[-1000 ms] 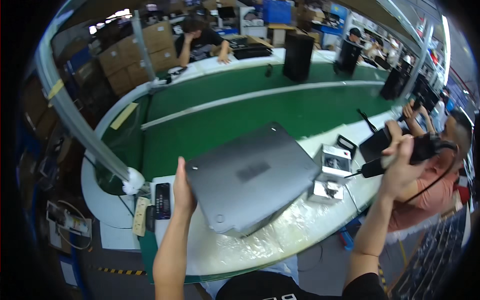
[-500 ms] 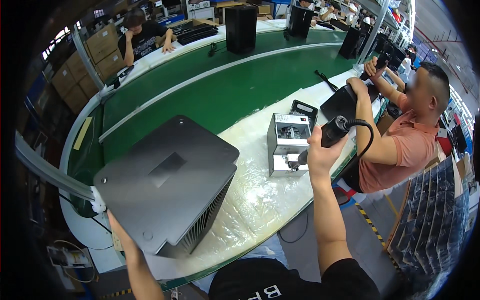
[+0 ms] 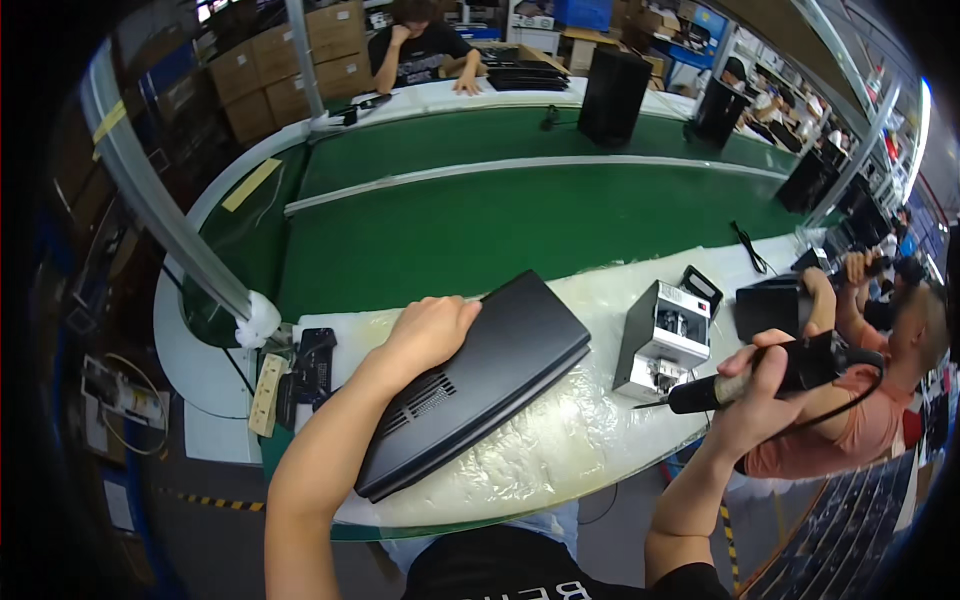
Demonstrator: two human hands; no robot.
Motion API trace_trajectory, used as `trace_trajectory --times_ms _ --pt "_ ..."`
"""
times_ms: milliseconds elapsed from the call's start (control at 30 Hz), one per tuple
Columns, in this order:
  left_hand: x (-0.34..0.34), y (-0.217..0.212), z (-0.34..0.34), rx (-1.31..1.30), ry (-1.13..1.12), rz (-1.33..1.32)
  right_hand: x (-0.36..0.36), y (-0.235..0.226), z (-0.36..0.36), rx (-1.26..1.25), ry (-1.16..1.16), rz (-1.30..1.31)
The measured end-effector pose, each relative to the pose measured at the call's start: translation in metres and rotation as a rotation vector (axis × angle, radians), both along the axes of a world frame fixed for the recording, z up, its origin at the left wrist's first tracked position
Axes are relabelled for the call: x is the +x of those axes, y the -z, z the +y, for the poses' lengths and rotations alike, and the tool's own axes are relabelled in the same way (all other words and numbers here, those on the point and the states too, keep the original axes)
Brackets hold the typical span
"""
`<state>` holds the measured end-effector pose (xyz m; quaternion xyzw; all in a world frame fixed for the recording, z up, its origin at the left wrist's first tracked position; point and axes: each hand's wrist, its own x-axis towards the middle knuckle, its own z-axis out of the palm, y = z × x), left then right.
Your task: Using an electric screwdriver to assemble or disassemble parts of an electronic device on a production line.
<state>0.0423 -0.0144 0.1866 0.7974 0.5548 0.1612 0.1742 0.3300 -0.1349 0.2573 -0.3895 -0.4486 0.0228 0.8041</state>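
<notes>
A black box-shaped casing [image 3: 490, 365] with a row of vent slots lies slantwise on the plastic-covered worktop in front of me. My left hand [image 3: 432, 332] grips its far-left side, with the fingers curled over the edge and their tips hidden. In my right hand [image 3: 765, 395] is a black electric screwdriver [image 3: 815, 362], held in the air right of the casing. Its thin bit points left, and a cable trails from its rear end. Just beyond the bit stands a silver screw feeder [image 3: 665, 340], apart from the tool.
A green conveyor belt [image 3: 480, 225] runs beyond the worktop [image 3: 560, 470]. Left of the casing are a power strip [image 3: 265, 395] and black parts [image 3: 316, 360]. A metal post [image 3: 170, 200] rises at left. One co-worker [image 3: 870, 400] works at right; another [image 3: 420, 50] sits across the belt.
The casing has been turned from its broad panel onto another side, and my left hand has moved from its near-left edge onto its far-left side. The screwdriver has swung to point left.
</notes>
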Motion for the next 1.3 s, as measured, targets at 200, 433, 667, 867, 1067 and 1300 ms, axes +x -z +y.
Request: trace_trajectory --times_ms 200,433,667,867,1067,1300 --pt "-0.028 -0.005 -0.025 -0.074 0.080 -0.030 -0.052 -0.047 0.018 0.234 -0.280 -0.085" --pt "-0.049 -0.008 -0.051 -0.125 0.017 -0.062 -0.133 -0.059 0.074 0.149 -0.491 -0.066" --pt "-0.053 0.001 -0.047 -0.119 0.057 -0.076 -0.190 -0.042 0.100 0.124 -0.720 -0.159" --pt "-0.056 0.008 -0.045 -0.148 0.089 -0.086 -0.212 -0.031 0.104 0.086 -0.771 -0.212" --pt "-0.055 0.003 -0.047 -0.142 0.109 -0.040 -0.220 -0.022 0.101 0.001 -0.761 -0.234" --pt "-0.056 0.004 -0.046 -0.130 0.110 -0.063 -0.224 -0.018 0.109 0.001 -0.779 -0.264"
